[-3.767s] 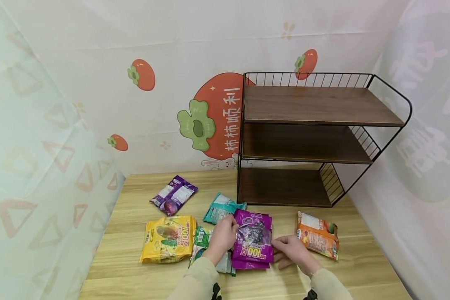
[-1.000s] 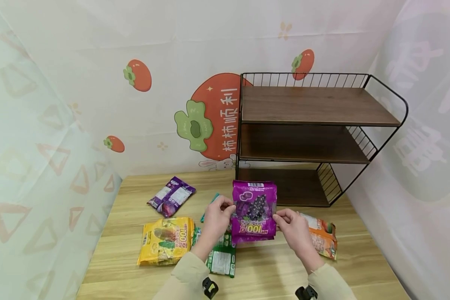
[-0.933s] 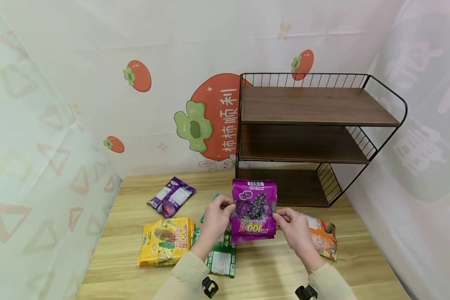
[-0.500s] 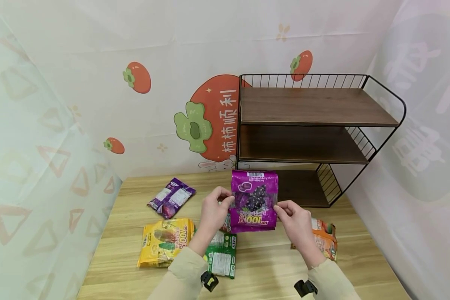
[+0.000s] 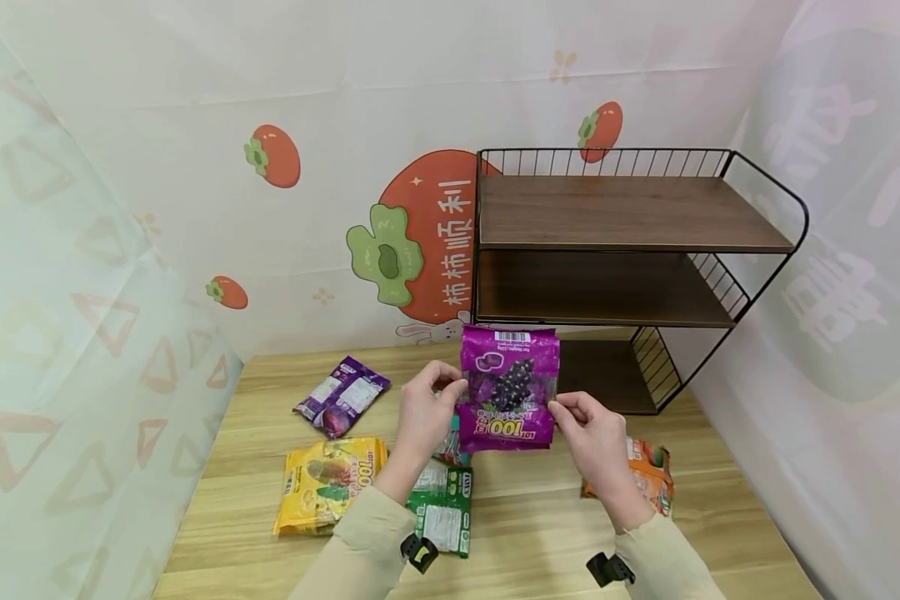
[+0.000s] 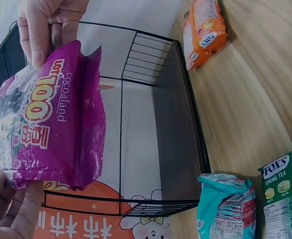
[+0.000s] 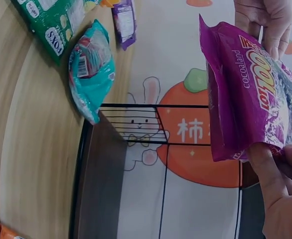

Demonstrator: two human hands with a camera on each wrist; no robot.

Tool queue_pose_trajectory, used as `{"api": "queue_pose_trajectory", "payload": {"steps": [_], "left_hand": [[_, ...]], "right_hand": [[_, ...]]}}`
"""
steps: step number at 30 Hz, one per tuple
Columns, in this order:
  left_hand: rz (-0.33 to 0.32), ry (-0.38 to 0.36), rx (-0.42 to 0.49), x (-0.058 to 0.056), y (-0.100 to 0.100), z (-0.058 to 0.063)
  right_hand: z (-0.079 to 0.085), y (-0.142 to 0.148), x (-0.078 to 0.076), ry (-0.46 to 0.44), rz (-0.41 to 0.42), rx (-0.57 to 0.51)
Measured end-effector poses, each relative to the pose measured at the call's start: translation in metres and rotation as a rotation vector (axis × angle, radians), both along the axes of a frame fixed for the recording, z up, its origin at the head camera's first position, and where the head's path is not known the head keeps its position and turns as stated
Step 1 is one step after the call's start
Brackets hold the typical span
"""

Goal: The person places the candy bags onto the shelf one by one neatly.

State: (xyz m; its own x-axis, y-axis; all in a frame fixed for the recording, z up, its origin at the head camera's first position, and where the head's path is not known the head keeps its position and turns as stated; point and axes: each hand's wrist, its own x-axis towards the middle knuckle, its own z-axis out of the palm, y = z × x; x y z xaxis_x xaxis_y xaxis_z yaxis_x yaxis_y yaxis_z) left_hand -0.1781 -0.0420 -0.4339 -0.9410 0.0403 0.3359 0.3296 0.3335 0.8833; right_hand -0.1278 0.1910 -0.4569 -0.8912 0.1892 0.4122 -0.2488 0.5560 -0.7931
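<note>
Purple bag [image 5: 508, 387] has come up off the surface [image 5: 525, 537] since the earliest frame, w/ both hands rising alongside, & vs. the last frame it's a touch higher; it's now held in the air in front of the rack [image 5: 630, 212], covering the L part of the bottom shelf in the head view, its "100" print upside down there; L hand [image 5: 426, 412] grips its L edge, thumb in front, fingers bent behind; R hand [image 5: 594, 437] pinches its R edge, a bit lower, thumb likewise in front; both wrist views show the bag btwn the two hands, crimped end seal sticking out; black wrist straps [image 5: 420, 553] sit over pale sleeves [image 5: 367, 537]; rest of the bags lie on the surface: dark purple bag [image 5: 342, 397] at back L, yellow bag [image 5: 326, 487] in front of it, green bag [image 5: 444, 510] R of the yellow, partly behind L forearm; teal bag [image 6: 228, 206] just beside the green one & near the rack's base, mostly hidden in the head view; orange bag [image 5: 648, 475] on the R side, partly behind R hand & forearm; wall cloth [image 5: 172, 108] behind has red persimmons [image 5: 276, 156] & a rabbit, the latter partly hidden by the rack.
</note>
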Motion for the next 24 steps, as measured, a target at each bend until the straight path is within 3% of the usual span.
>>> {"api": "queue_pose_trajectory", "payload": {"steps": [6,12,20,24], "left_hand": [[0.006,-0.029,0.019,0.001,0.001,0.0],[-0.022,-0.126,0.081,0.001,0.001,-0.001],[-0.194,-0.336,0.448,0.001,-0.005,-0.006],[-0.219,-0.438,0.563,0.0,-0.007,-0.007]], "right_hand": [[-0.005,0.001,0.001,0.147,-0.016,0.081],[-0.011,0.004,0.0,0.315,-0.018,0.178],[-0.012,0.007,-0.001,0.5,0.009,0.264],[-0.015,0.008,-0.001,0.589,0.024,0.314]]}}
